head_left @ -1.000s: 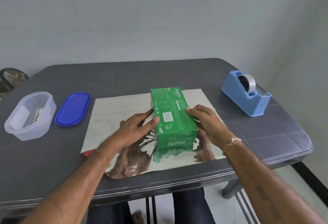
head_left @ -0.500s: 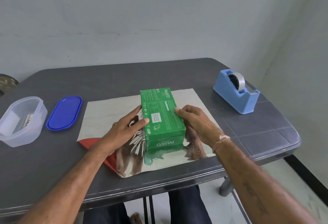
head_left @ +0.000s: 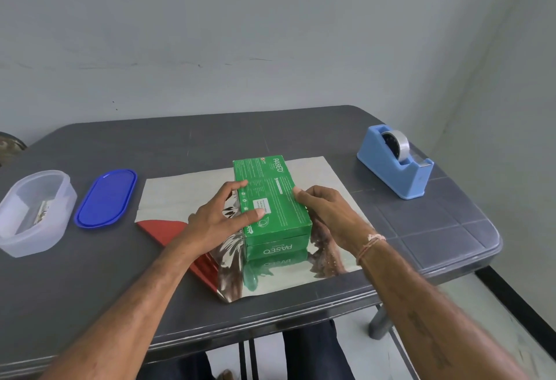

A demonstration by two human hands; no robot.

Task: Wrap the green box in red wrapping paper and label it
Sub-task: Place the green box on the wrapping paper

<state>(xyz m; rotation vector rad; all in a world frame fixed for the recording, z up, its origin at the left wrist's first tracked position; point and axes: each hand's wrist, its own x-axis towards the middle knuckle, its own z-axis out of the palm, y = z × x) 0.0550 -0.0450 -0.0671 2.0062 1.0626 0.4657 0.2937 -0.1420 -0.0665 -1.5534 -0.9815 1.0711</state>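
Observation:
The green box [head_left: 272,196] lies lengthwise on the wrapping paper [head_left: 325,178], whose shiny silver side faces up. The paper's near-left corner is folded over and shows its red side [head_left: 168,229]. My left hand [head_left: 216,217] rests against the box's left side, fingers spread and straight, with index finger and thumb lying on the top face. My right hand [head_left: 326,211] holds the box's right side, thumb on the top edge and fingers curled down along the side wall.
A blue tape dispenser [head_left: 397,166] stands at the right of the dark grey table [head_left: 90,286]. At the left lie a blue lid [head_left: 106,199] and a clear plastic container [head_left: 36,211] with small items inside. The table's front edge is close to the paper.
Both hands have slid farther along the box, away from me. The paper's near-left corner has turned over more, so a larger red patch shows.

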